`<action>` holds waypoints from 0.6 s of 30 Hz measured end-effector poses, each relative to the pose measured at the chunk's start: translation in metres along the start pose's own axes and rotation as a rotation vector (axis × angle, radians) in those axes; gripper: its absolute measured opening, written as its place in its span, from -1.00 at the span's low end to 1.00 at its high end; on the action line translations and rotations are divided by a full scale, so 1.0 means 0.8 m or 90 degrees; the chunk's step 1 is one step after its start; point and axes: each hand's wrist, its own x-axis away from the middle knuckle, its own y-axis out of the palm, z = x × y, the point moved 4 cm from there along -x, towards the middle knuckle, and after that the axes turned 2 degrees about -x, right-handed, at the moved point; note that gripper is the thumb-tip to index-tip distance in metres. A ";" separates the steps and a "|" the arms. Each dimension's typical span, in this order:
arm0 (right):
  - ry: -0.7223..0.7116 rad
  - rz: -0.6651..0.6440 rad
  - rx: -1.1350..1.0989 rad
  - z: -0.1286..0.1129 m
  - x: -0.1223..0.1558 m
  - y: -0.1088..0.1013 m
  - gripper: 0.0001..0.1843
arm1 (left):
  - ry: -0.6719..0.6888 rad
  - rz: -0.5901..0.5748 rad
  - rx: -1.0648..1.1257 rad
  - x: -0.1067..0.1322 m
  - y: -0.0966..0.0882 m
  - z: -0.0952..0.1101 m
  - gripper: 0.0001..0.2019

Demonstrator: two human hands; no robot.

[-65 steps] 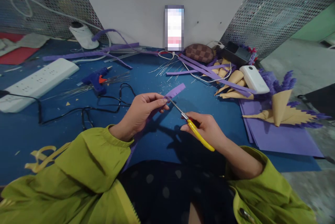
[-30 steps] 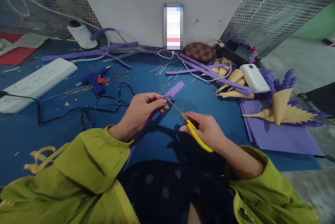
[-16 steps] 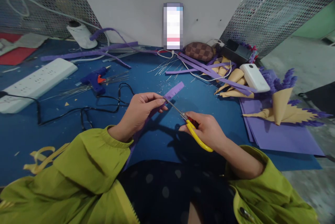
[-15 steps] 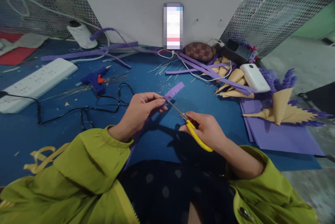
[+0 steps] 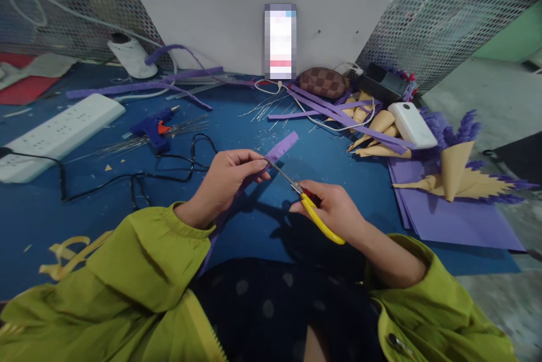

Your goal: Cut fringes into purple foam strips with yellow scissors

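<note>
My left hand (image 5: 226, 177) pinches a long purple paper strip (image 5: 283, 146) above the blue table (image 5: 51, 215). The strip's far end sticks up past my fingers and has a fringe of small cuts. Its near end hangs down towards my lap. My right hand (image 5: 336, 209) grips yellow-handled scissors (image 5: 311, 206). The blades reach up-left and meet the strip's edge right beside my left fingertips.
A blue glue gun (image 5: 153, 124) with its black cord lies at the left, next to a white power strip (image 5: 59, 133). Thin wires, purple strips and tan paper cones (image 5: 381, 125) lie behind. Purple sheets (image 5: 449, 218) lie at the right. A phone (image 5: 280, 41) leans on the wall.
Almost nothing differs. The scissors and strip stay together in the same spot, with only slight shifts of both hands.
</note>
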 end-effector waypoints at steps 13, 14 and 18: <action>0.024 -0.006 -0.036 0.005 -0.002 0.001 -0.67 | -0.024 -0.003 0.022 -0.001 0.001 -0.001 -0.88; 0.026 -0.011 -0.047 0.006 -0.001 0.002 -0.67 | -0.022 -0.003 0.019 -0.001 0.001 0.000 -0.88; 0.031 -0.038 -0.112 0.009 0.001 0.004 -0.65 | -0.040 -0.012 0.019 -0.001 0.000 0.003 -0.88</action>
